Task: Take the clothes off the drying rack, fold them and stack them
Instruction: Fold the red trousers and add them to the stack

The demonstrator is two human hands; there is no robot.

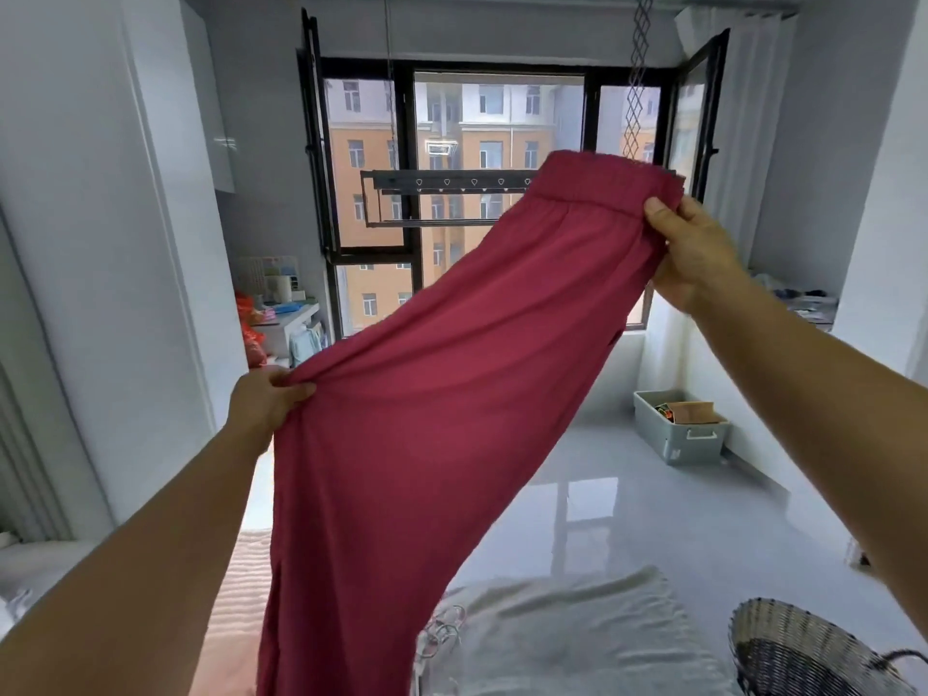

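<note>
A dark red pair of trousers (442, 374) stretches diagonally across the middle of the view, held up in the air. My right hand (693, 253) grips the elastic waistband at the upper right. My left hand (266, 404) pinches the fabric lower down at the left edge, and the legs hang down past the bottom of the frame. The ceiling-hung drying rack (452, 185) hangs in front of the window behind the trousers, its visible bars bare. A grey garment (577, 630) lies flat on the surface below me.
A dark wire basket (803, 650) sits at the bottom right. Several hangers (442, 635) lie beside the grey garment. A pale storage box (678, 429) stands on the glossy floor at the right. Cluttered white shelves (281, 319) fill the left corner by the window.
</note>
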